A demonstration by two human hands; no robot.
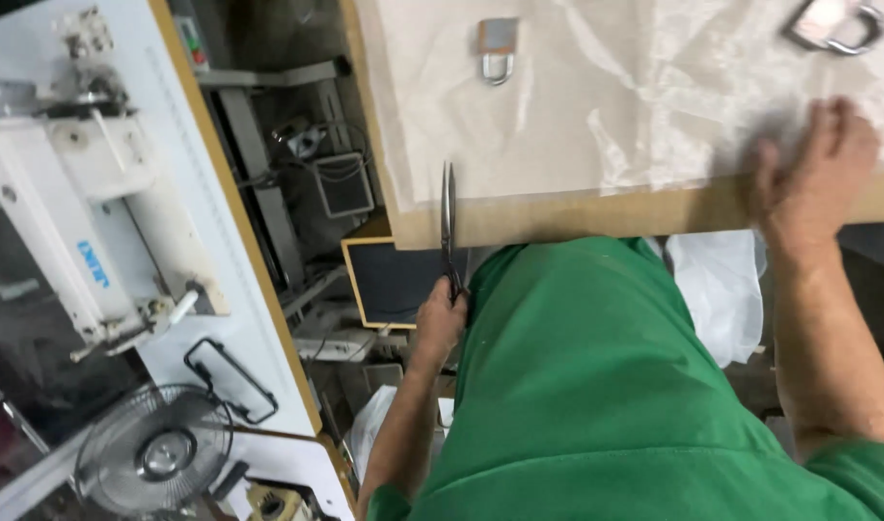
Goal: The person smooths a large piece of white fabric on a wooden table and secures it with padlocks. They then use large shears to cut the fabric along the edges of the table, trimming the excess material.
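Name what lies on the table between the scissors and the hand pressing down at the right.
In the head view, only the pale sheer fabric and the bare wooden table edge lie between the scissors and the right hand.

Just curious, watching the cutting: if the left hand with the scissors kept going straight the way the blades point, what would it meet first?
The left hand aims the scissors across the pale fabric. The fabric comes first; farther on, slightly right, a padlock lies near that line, probably just beside it.

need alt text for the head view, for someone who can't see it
The left hand holds scissors at the edge of sheer white fabric on a table, while the right hand presses the fabric flat. A sewing machine stands at left.
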